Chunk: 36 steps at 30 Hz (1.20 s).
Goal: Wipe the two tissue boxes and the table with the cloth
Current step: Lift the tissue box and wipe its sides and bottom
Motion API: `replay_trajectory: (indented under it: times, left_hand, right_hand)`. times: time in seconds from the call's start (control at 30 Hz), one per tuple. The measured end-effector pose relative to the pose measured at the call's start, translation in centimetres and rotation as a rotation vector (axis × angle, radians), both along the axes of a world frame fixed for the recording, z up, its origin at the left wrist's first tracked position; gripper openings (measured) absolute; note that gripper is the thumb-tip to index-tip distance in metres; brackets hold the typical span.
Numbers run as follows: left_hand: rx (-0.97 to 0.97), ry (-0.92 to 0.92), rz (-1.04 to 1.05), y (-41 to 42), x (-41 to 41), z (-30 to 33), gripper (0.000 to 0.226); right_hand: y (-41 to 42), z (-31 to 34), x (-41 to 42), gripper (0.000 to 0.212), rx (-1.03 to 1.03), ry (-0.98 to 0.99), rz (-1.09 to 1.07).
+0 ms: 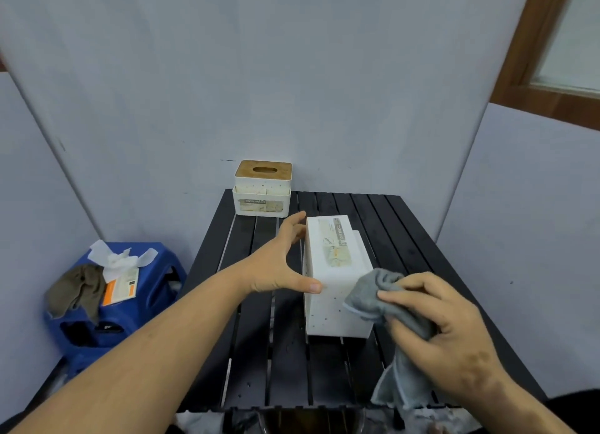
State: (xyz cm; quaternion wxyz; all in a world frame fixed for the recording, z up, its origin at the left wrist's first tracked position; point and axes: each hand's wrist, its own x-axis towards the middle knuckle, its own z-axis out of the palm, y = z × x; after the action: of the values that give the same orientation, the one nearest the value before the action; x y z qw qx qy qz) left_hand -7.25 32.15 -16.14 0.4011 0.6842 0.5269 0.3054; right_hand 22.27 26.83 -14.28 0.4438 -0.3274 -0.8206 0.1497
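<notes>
Your left hand (276, 261) spreads wide against the tipped tissue box (336, 271) mid-frame, its long axis running away from you on the slatted table (259, 352); your right hand (438, 320) clutches the grey cloth (383, 290) against its near-right corner.

Bare forearms (168, 329), no sleeves, no rings/watch, poss. dark trousers (578, 401)

A white plastic tissue box (337, 271) lies on its side mid-table before me. The wooden-lidded tissue box (262, 188) stands behind it, at the black slatted table (259, 352)'s far-left corner.
</notes>
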Motion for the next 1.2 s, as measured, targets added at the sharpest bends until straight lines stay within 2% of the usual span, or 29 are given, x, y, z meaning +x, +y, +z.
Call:
replay_trajectory:
  times: [0.17,0.37,0.5,0.63,0.7,0.83,0.97,1.1,1.2]
  left_hand:
    - [-0.024,-0.018,0.02,-1.2,0.7,0.8,0.148]
    - [0.016,-0.04,0.015,-0.9,0.9,0.5,0.152]
    - [0.058,-0.018,0.044,-0.6,1.1,0.0,0.133]
    - [0.053,-0.007,0.068,-0.3,1.2,-0.3,0.132]
    - [0.04,-0.009,0.07,-0.1,1.1,-0.4,0.137]
    - [0.054,0.002,0.072,0.0,1.2,-0.6,0.14]
    - [0.006,0.033,0.092,-0.5,1.5,0.0,0.144]
    - [0.045,0.227,0.086,-2.3,1.6,3.0,0.149]
    - [0.22,0.477,-0.024,-3.6,2.3,6.2,0.131]
  right_hand:
    - [1.7,2.9,-0.7,0.026,-0.036,0.07,-0.023]
    - [6.2,4.9,-7.6,0.017,-0.1,-0.276,0.053]
    - [11.1,6.1,-9.9,0.018,-0.248,-0.297,0.026]
    - [10.7,5.2,-9.7,0.021,-0.18,-0.359,-0.057]
    - [7.7,3.8,-8.4,0.022,-0.121,-0.313,-0.079]
    - [1.2,0.1,-4.0,0.028,-0.013,-0.087,-0.055]
    - [-0.4,-1.6,-0.9,0.035,-0.104,-0.043,-0.037]
    - [0.3,-0.7,1.6,0.033,-0.163,0.103,-0.117]
    - [1.1,-0.9,2.9,0.034,-0.242,0.178,-0.177]
